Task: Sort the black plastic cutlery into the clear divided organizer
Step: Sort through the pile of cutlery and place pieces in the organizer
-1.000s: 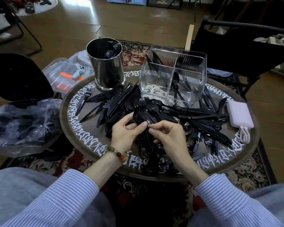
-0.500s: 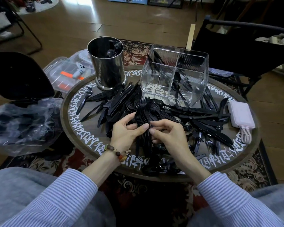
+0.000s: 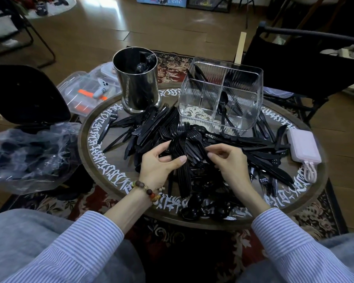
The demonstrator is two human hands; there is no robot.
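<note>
Left hand [image 3: 158, 163] at 9 o'clock of the pair, palm turned inward, thumb stretched toward 3 o'clock, fingers curled in a grip on what lies between. Beaded bracelet at the wrist, striped sleeve pushed up the forearm. Right hand [image 3: 228, 161] at 3 o'clock, knuckles up, fingertips pinched together and pointing toward 9 o'clock, forearm bare to the striped cuff.

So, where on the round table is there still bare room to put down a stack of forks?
Bare wood shows on the table's left side, between the lettered rim and the cutlery pile. The organizer's near-left compartment looks empty. Crowded: the middle around the left hand and right hand, and the right side up to the power bank.
</note>
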